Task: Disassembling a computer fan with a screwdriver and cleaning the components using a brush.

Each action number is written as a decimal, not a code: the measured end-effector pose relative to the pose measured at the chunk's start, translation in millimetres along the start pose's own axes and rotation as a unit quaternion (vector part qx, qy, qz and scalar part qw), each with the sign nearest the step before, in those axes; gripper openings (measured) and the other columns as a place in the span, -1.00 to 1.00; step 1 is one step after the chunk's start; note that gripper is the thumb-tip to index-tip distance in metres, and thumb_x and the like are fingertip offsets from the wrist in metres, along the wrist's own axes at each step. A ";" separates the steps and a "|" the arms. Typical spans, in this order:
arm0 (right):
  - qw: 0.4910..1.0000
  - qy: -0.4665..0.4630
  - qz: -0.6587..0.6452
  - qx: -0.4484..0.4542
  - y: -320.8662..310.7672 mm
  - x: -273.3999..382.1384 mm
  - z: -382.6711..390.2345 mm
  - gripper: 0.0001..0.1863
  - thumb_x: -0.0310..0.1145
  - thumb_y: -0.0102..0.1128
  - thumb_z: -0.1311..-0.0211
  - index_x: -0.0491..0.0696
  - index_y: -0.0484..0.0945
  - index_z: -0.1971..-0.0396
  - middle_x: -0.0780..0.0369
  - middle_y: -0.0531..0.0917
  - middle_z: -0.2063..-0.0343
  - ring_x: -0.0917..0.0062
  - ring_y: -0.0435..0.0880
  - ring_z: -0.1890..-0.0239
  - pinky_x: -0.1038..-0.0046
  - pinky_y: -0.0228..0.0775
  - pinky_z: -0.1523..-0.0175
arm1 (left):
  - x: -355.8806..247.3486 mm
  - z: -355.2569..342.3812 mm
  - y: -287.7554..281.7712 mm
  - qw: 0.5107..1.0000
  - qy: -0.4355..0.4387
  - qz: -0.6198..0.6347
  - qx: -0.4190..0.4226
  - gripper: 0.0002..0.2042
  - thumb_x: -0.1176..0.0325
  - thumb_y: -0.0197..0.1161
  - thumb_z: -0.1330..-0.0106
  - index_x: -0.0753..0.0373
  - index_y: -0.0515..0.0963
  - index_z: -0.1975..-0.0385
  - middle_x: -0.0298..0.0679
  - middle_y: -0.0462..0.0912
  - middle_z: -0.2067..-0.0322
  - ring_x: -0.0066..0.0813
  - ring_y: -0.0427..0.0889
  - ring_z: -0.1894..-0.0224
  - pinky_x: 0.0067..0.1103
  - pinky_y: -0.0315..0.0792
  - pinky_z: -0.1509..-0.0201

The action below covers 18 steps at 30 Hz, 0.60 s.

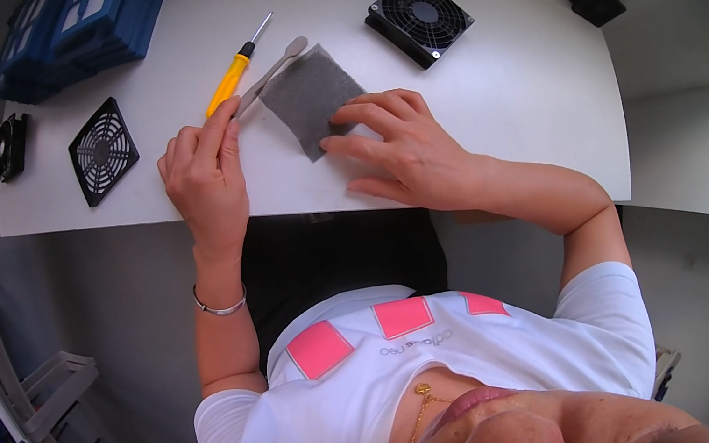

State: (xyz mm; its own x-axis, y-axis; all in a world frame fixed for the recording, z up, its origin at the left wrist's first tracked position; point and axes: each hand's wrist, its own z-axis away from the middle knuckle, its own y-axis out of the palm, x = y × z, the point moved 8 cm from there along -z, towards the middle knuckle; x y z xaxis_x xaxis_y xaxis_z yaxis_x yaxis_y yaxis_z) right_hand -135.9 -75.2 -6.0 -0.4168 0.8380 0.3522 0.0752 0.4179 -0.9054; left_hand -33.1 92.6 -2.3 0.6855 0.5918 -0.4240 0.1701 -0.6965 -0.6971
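Observation:
My left hand point(204, 164) is closed around the handle of a slim grey toothbrush point(275, 68). Its oval head points away from me, close to the upper corner of a square grey filter pad point(311, 101). The bristles, if any, do not show. That pad lies flat on the table. From the right, the fingertips of my right hand point(394, 150) rest on its near right edge, fingers spread and thumb apart. Just left of the toothbrush lies a screwdriver point(233, 79) with a yellow and black handle, its shaft pointing away.
A black fan point(423, 17) lies at the far right of the white table point(504, 100). On the left are a black fan grille point(103, 152) and another small black fan point(10, 147). Blue bins point(79, 33) stand at the back left. A dark object point(597, 1) sits beyond the right edge.

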 end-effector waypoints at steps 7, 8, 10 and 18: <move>1.000 0.004 -0.004 -0.002 -1.8 -0.9 -0.2 -0.46 -0.22 0.43 -0.13 0.11 0.55 -0.15 0.11 0.45 -0.17 0.18 0.36 -0.23 0.14 0.13 -0.27 | 1.7 -1.5 6.3 0.987 0.025 0.118 0.110 -0.78 0.37 0.27 -0.38 0.12 0.71 0.03 -0.31 0.53 0.51 -0.41 0.50 0.39 -0.49 0.32 0.08; 1.000 0.003 -0.004 -0.001 -0.8 -0.5 -0.5 -0.46 -0.22 0.43 -0.13 0.11 0.55 -0.15 0.11 0.45 -0.17 0.18 0.36 -0.23 0.14 0.13 -0.27 | 0.9 -0.8 6.9 0.987 0.024 0.117 0.108 -0.78 0.37 0.27 -0.38 0.12 0.71 0.03 -0.31 0.53 0.51 -0.41 0.50 0.39 -0.49 0.32 0.08; 1.000 0.004 0.000 -0.004 -0.6 -1.4 0.1 -0.46 -0.23 0.44 -0.12 0.11 0.55 -0.15 0.12 0.45 -0.17 0.17 0.37 -0.23 0.14 0.13 -0.27 | 3.1 -1.1 8.1 0.997 -0.006 0.028 0.078 -0.78 0.36 0.26 -0.39 0.11 0.71 0.02 -0.30 0.58 0.46 -0.42 0.49 0.40 -0.49 0.32 0.11; 1.000 -0.003 0.007 -0.006 -2.1 0.0 -0.6 -0.46 -0.22 0.45 -0.11 0.11 0.56 -0.14 0.13 0.46 -0.15 0.19 0.38 -0.19 0.14 0.11 -0.27 | 10.0 1.2 -8.6 0.992 -0.049 0.113 0.012 -0.80 0.35 0.27 -0.38 0.09 0.71 0.05 -0.35 0.57 0.49 -0.46 0.49 0.44 -0.51 0.27 0.19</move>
State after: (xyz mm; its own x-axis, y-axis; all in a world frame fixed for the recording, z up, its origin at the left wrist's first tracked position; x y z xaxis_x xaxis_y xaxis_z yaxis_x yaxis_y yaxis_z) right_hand -135.6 -75.8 -3.9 -0.4209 0.8417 0.3382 0.0928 0.4108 -0.9070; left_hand -28.5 105.0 -1.2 0.6326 0.4582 -0.6244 0.0024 -0.8073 -0.5901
